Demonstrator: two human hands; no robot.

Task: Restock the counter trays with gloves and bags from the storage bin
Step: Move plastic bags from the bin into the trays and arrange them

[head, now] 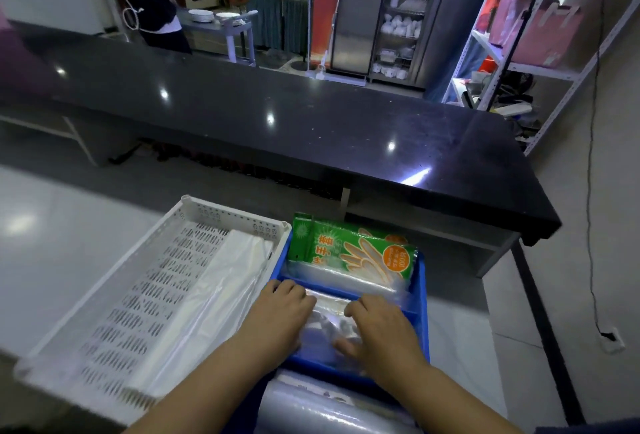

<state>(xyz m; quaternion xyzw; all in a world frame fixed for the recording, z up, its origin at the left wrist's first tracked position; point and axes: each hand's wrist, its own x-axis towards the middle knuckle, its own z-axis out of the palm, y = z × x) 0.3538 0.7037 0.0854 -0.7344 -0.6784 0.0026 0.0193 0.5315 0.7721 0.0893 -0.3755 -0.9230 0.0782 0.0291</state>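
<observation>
1. Fingers (356, 307) of your right hand (381, 329) are lying spread on the clear packet (325, 326), thumb apart, pressing rather than clamping.
2. Your left hand (280, 309) is bending its fingers over the packet's far-left edge. The tips are hiding, so I cannot tell whether they are gripping.
3. The packet is sitting in the near compartment of the blue tray (420, 295), directly under both hands. Its long axis seems to be running left-right.
4. Green glove packs (349, 250) are leaning in the far compartment, just beyond your fingers.
5. White tray (145, 295) on your left is holding white bags (214, 295).
6. Clear roll (329, 409) nearest you is running off the bottom edge, contents unclear.
</observation>
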